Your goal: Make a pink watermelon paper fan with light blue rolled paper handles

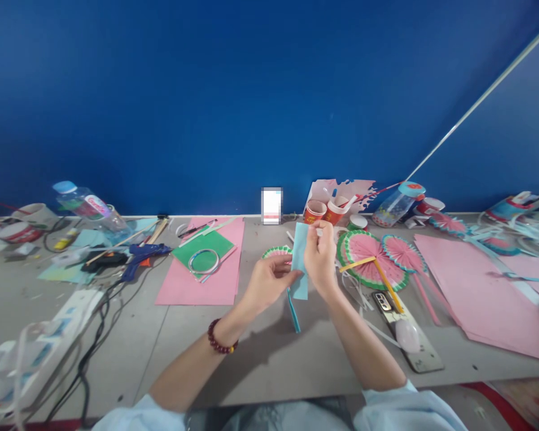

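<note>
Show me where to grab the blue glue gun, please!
Probably hold the glue gun by its handle, coming from the near side of the table: the handle slants that way, while the nozzle, maybe hot, points right.

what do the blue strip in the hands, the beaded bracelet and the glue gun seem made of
Blue strip: probably matte paper or thin card; flat, evenly coloured, straight-edged. Bracelet: round, dark red beads with a slight sheen, perhaps wood or plastic. Glue gun: likely hard plastic; its blue body looks moulded.
</note>
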`<state>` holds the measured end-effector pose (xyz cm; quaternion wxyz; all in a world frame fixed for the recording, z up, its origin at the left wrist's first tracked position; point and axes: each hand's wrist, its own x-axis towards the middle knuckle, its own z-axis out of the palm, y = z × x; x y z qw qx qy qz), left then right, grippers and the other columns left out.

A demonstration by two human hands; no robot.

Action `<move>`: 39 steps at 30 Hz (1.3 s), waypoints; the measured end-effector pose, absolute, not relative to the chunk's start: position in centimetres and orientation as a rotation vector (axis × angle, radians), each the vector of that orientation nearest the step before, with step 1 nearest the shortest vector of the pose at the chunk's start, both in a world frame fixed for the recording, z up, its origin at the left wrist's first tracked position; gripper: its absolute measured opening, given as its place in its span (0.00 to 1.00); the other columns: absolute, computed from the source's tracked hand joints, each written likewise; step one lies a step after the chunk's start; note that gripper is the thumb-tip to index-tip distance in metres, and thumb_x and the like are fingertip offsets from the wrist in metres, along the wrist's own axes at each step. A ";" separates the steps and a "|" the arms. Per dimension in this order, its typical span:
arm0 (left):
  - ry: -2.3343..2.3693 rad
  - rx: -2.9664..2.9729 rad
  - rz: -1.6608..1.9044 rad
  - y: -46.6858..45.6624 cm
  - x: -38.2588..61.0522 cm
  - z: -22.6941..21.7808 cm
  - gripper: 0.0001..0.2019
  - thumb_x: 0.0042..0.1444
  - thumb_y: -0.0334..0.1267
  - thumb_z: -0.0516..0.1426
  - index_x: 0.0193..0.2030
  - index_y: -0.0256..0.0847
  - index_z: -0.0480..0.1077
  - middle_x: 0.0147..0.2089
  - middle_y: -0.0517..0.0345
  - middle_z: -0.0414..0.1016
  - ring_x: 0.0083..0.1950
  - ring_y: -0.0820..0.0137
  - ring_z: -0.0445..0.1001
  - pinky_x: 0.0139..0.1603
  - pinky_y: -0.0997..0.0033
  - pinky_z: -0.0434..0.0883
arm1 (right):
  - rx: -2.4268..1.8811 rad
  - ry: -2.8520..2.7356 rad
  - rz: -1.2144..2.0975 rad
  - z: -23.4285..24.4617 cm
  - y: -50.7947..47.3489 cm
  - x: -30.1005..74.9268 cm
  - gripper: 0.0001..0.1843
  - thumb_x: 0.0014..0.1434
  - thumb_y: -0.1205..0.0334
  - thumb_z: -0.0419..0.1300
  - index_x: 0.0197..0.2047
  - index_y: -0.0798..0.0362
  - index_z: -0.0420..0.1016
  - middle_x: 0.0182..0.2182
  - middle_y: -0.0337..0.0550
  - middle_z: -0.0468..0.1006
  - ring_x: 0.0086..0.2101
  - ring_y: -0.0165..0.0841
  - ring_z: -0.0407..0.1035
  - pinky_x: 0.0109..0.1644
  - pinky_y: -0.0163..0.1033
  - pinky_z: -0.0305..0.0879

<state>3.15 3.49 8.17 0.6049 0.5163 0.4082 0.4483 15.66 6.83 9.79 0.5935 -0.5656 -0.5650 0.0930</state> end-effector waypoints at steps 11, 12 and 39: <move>1.056 1.280 1.143 4.0 2.6 8.7 0.19 0.50 0.53 0.59 0.28 0.35 0.73 0.22 0.61 0.68 0.23 0.77 0.64 0.23 0.77 0.62 | -1.281 -1.413 0.262 9.2 6.5 15.1 0.07 0.64 0.58 0.47 0.38 0.50 0.61 0.29 0.39 0.69 0.23 0.30 0.62 0.30 0.35 0.56; 1.064 1.291 1.151 4.1 2.5 8.8 0.18 0.50 0.53 0.59 0.28 0.36 0.73 0.22 0.61 0.68 0.23 0.77 0.63 0.22 0.78 0.60 | -1.288 -1.418 0.270 9.1 6.4 15.0 0.07 0.64 0.58 0.47 0.39 0.50 0.61 0.28 0.38 0.69 0.22 0.29 0.60 0.29 0.35 0.55; 1.000 1.485 1.005 4.8 2.0 7.8 0.26 0.52 0.58 0.56 0.17 0.37 0.60 0.17 0.65 0.54 0.20 0.79 0.52 0.21 0.75 0.50 | -1.311 -1.381 0.292 8.5 6.7 14.8 0.06 0.64 0.58 0.47 0.38 0.51 0.61 0.24 0.34 0.66 0.20 0.27 0.58 0.27 0.34 0.54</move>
